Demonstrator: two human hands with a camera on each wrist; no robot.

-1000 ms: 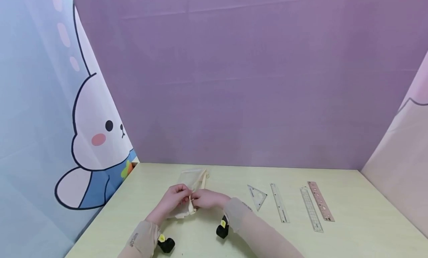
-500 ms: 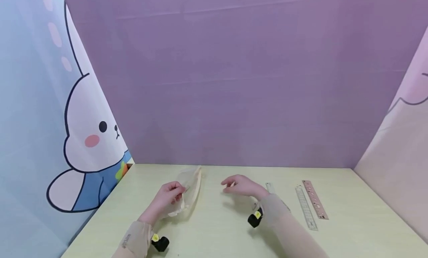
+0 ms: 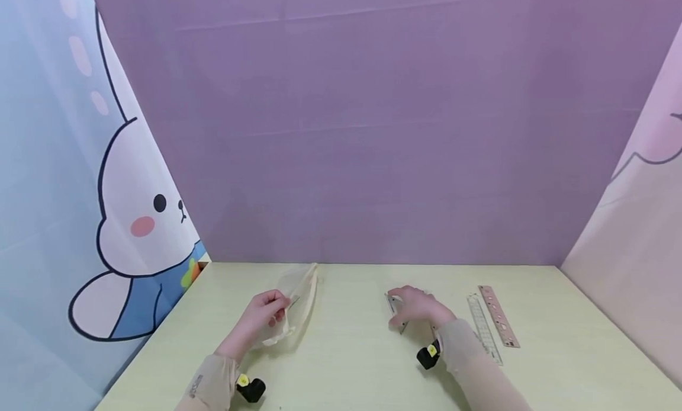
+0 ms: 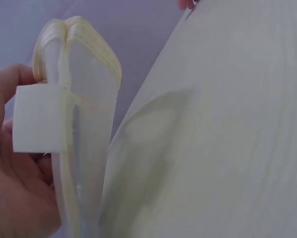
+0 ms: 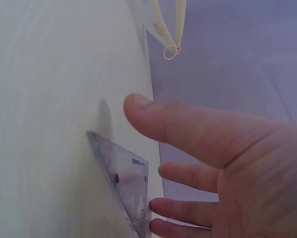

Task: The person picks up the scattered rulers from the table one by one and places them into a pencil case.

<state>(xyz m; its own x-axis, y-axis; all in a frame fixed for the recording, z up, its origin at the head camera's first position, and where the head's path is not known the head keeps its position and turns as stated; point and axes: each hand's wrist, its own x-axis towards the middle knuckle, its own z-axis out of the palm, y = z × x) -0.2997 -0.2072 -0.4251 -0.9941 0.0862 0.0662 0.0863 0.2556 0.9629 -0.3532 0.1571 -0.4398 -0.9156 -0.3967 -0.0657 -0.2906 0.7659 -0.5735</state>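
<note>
My left hand [image 3: 263, 309] grips the side of a translucent zip pouch [image 4: 96, 99] with cream edging, raised over the table at the left. A white tab [image 4: 39, 119] sticks out from its side, and a thin bluish strip shows through the wall. Fingers spread, my right hand [image 3: 418, 306] hovers over a clear set square [image 5: 126, 173] lying on the table. In the right wrist view the thumb is apart from the set square while the lower fingertips come right to its edge. Part of a clear straight ruler [image 3: 433, 330] shows beneath the right wrist.
Right of that hand lie a clear gridded ruler [image 3: 483, 328] and a pink ruler [image 3: 499, 316], roughly side by side. A purple cloth [image 3: 373, 162] hangs behind the pale table [image 3: 341, 363]; a rabbit-print curtain [image 3: 48, 221] borders the left.
My right hand has left the pouch and moved right to the set square, its fingers spreading. My left hand keeps its grip on the pouch, which now opens out more. The head view has turned slightly right.
</note>
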